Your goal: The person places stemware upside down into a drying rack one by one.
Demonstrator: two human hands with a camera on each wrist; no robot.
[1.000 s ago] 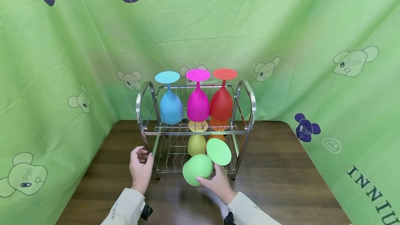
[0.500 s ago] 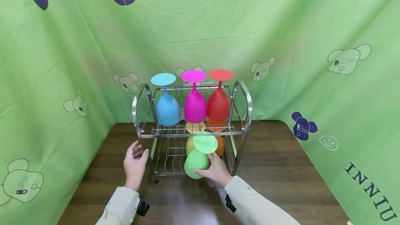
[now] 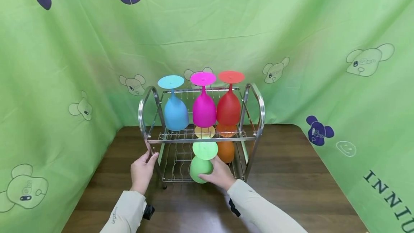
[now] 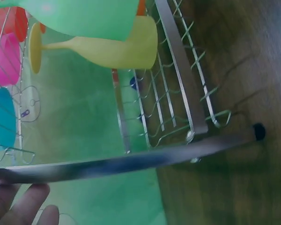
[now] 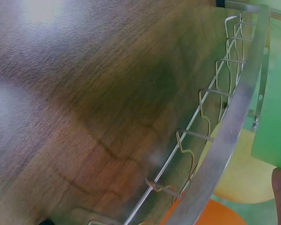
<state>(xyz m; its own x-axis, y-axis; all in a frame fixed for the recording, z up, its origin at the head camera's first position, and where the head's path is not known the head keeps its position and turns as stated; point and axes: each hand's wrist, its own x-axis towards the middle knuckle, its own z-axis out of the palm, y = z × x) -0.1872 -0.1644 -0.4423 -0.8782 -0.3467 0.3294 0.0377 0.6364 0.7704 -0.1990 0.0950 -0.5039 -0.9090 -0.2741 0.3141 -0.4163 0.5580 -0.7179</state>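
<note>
My right hand (image 3: 220, 174) holds a green goblet (image 3: 198, 170) by its bowl, upside down, at the front of the lower shelf. In the right wrist view, the green goblet (image 5: 276, 117) shows above the shelf's front bar. Behind it an inverted yellow goblet (image 4: 126, 49) stands on the lower shelf; beside that is an orange goblet (image 3: 225, 152). My left hand (image 3: 141, 173) grips the left front post of the metal rack (image 3: 202, 140), thumb on one side and fingers on the other. Fingertips (image 4: 35, 194) meet that post in the left wrist view.
Blue (image 3: 176, 112), magenta (image 3: 204, 112) and red (image 3: 229, 109) goblets stand inverted along the upper shelf. The rack stands on a brown wooden table (image 3: 291, 175). Green printed cloth (image 3: 207, 28) hangs behind and at both sides.
My right hand has carried the green goblet forward and left to the lower shelf, and its tilted foot has levelled out. My left hand has closed on the rack's post.
</note>
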